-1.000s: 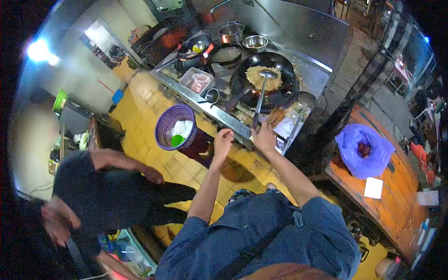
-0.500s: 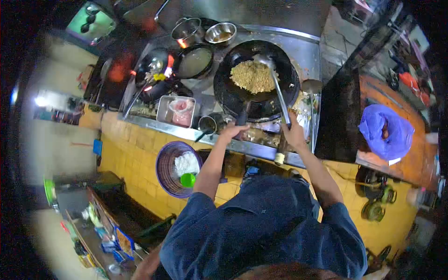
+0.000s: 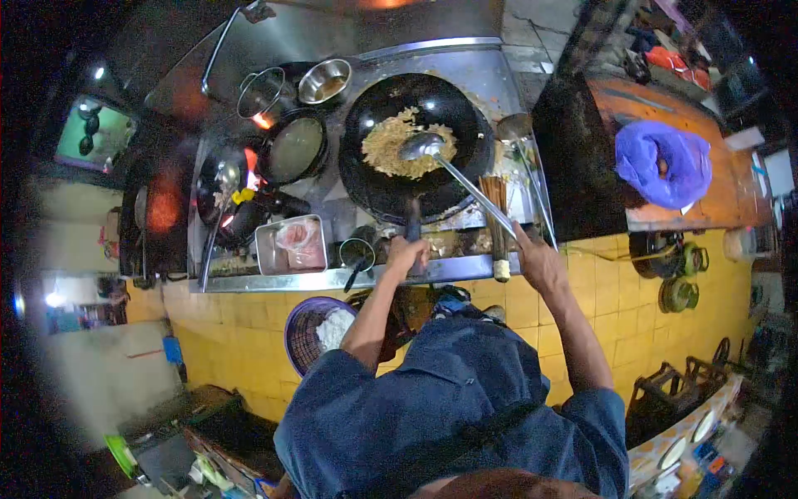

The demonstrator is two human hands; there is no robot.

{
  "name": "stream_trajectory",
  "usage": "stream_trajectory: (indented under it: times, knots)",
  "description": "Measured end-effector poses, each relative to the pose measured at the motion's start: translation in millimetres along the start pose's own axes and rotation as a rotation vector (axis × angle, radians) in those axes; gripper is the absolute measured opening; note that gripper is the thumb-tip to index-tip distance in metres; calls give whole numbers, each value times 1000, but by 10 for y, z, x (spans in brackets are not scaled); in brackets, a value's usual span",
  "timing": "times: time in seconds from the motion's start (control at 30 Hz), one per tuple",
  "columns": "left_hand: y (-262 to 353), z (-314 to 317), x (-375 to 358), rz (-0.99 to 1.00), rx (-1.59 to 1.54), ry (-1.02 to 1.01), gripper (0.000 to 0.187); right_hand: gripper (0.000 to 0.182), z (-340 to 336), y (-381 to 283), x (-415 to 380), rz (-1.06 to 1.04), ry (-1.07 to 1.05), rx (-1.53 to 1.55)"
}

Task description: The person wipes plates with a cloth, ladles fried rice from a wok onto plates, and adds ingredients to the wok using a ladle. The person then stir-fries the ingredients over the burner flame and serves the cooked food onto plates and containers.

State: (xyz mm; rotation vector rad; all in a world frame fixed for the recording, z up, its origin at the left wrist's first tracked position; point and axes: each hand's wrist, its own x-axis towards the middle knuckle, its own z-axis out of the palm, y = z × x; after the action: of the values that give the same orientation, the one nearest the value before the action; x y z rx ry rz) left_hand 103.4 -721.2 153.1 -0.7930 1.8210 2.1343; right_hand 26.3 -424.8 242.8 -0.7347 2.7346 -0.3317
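Wok (image 3: 391, 96) in head view sat just beyond left hand (image 3: 406, 256), whose fingers closed round wok handle (image 3: 413, 218). Right hand (image 3: 540, 264) gripped ladle (image 3: 465, 182); its bowl (image 3: 422, 146) lay over food (image 3: 382, 148) well past fingertips. I judged firm handle hold and low sweeps under food best for turning without spills.

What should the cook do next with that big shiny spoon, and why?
Maybe push the ladle gently through the food to spread it. The food lies in an uneven patch in the wok, the ladle's bowl is right over it, the right hand grips the ladle, and the left hand holds the wok's handle, which should help steady it.
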Motion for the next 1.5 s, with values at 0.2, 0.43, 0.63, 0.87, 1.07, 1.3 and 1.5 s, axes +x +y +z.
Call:
stream_trajectory:
  times: [0.2, 0.43, 0.63, 0.87, 1.07, 1.3, 1.5]
  knots:
    - [-17, 35, -1068, -19, 209, -68, 8, 53, 254, -103, -852, 141, 280, 306]
    - [11, 1201, -1575, 156, 543, -194, 17, 52, 715, 480, -2018, 280, 617, 233]
    - [-258, 2285, -1523, 174, 654, -453, 16, 50, 926, 858, -3747, 685, 724, 29]
    - [72, 1552, -178, 404, 769, -1008, 23, 56, 903, -1159, -2636, 1258, 829, 108]
    - [791, 1527, 791, 224, 886, -1455, 27, 44, 215, -2501, -705, 1432, 1230, 1725]
    - [1064, 1834, 1152, 537, 1246, -1671, 21, 24, 1090, -2646, -518, 452, 1753, 2629]
    - [1099, 2103, 1375, 224, 1295, -1744, 21, 34, 852, -2673, -292, 404, 1963, 2438]
